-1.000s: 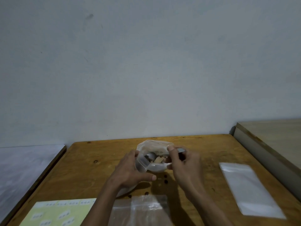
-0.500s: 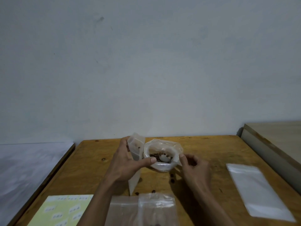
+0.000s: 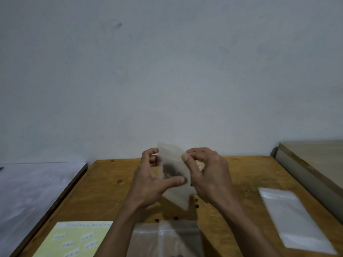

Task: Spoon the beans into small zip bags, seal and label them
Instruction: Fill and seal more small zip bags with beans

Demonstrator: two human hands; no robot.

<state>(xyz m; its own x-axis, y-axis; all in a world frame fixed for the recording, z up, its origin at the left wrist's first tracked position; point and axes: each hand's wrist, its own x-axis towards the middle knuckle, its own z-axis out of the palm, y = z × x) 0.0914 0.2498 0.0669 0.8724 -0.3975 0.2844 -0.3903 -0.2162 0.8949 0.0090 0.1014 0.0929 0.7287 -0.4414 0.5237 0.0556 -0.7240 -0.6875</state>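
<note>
- A small zip bag (image 3: 174, 175) is held up in the air above the wooden surface (image 3: 104, 193), tilted, with a dark clump of beans (image 3: 169, 172) showing through its middle.
- The left hand (image 3: 148, 182) holds the bag's left side; its thumb presses the front just below the beans, and its curled fingers (image 3: 151, 154) sit by the top edge.
- The right hand (image 3: 206, 173) pinches the bag's upper right edge, fingers bent close together.
- A few loose beans (image 3: 196, 203) lie on the surface below the bag.
- Nearer the person lie clear bags (image 3: 167, 238); a yellow label sheet (image 3: 74, 240) lies at lower left.
- An empty zip bag (image 3: 295, 219) lies flat, well apart on the right.
</note>
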